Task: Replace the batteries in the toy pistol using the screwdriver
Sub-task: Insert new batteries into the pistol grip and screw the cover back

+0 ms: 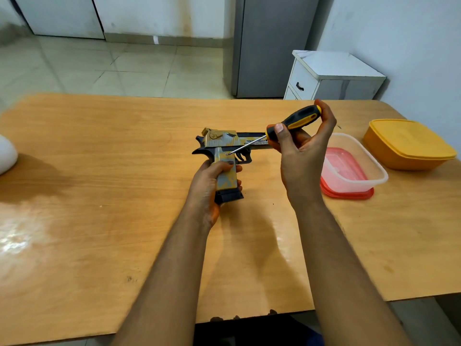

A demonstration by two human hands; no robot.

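Gripping toy pistol (225, 143) by its grip, left hand (208, 188) with fingers wrapped round, pistol over wooden table (99, 171), right hand (303, 148) pinching screwdriver (290, 123) handle, tip on grip screw, clear container (354, 166) on red lid, yellow lidded box (406, 146) at right.

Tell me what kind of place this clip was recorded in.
Probably a room in a home, perhaps near a kitchen: a wooden table on a tiled floor, lidded plastic food containers, and a tall grey fridge-like cabinet.
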